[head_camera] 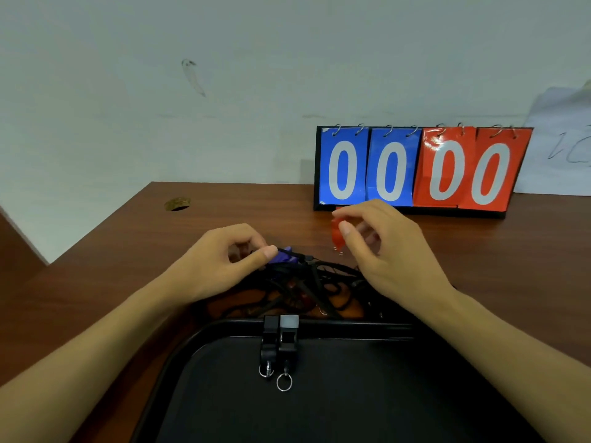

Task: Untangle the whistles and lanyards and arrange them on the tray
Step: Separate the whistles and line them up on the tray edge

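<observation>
A red whistle (337, 233) is pinched in the grip of the right hand (387, 247), just right of the middle of the frame. A purple whistle (283, 255) is pinched in the grip of the left hand (220, 260), near the middle. Both are held just above a heap of black cords (307, 286) on the bench (96, 282). Two whistles, one black (269, 342) and one black with a grey tip (288, 340), are laid side by side at the far rim of the black tray (351, 327), in the lower part of the frame.

If the two whistles are pulled apart too fast, the knots may be made tighter, because the cords are all mixed up. The whole heap may be dragged along, and the two whistles on the rim could be knocked off. A whistle may also be dropped, since only fingertips are used.

It cannot be told which cord goes with which whistle. Something reddish is seen inside the heap, but it is too blurry to name. Part of the heap is hidden behind both hands. The near side of the tray is cut off at the bottom edge. The scoreboard (415, 169) at the upper right is partly covered by the right hand.
</observation>
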`<act>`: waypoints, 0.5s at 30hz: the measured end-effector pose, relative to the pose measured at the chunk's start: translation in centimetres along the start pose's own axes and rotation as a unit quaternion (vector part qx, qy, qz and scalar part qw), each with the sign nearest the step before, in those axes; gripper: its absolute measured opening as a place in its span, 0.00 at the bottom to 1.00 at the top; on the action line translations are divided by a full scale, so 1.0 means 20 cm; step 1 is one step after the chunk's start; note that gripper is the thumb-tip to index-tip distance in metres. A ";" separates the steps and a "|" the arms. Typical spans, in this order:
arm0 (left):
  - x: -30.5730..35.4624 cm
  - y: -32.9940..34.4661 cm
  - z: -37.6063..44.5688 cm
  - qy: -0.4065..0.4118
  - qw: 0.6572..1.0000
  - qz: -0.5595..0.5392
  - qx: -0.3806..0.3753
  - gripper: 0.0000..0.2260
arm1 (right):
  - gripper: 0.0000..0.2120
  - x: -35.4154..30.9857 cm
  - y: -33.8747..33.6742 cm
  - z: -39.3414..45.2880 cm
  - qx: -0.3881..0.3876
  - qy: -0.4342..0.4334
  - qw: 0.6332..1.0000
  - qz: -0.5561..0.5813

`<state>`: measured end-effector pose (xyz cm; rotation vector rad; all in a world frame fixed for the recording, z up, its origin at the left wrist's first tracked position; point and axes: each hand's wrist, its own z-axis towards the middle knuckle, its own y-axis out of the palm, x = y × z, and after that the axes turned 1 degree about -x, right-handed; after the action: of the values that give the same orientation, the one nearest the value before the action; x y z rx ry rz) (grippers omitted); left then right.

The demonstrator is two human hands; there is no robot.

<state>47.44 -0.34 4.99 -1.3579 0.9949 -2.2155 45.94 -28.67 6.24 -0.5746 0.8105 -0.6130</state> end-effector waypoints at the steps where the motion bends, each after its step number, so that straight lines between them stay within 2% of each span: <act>1: 0.00 0.00 0.00 -0.001 1.000 -0.001 0.012 0.17 | 0.11 -0.01 0.00 0.00 0.007 -0.002 1.000 0.008; 4: 0.02 0.02 0.00 -0.024 0.999 0.021 0.031 0.26 | 0.10 -0.02 0.00 0.00 0.020 -0.011 0.999 0.028; 6: 0.03 0.03 0.01 -0.038 0.998 0.022 0.037 0.23 | 0.09 -0.02 0.00 0.00 0.020 -0.016 0.999 0.034; 9: 0.02 0.03 0.01 -0.042 0.998 0.027 0.043 0.08 | 0.09 -0.02 0.00 0.00 0.013 -0.021 0.999 0.034; 15: -0.01 0.05 0.01 -0.036 0.999 0.023 -0.008 0.15 | 0.08 -0.02 0.01 -0.01 0.005 -0.028 0.999 0.035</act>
<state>47.64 -0.94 4.30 -1.3971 1.0107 -2.1133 45.59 -28.29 6.28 -0.5499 0.7717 -0.5339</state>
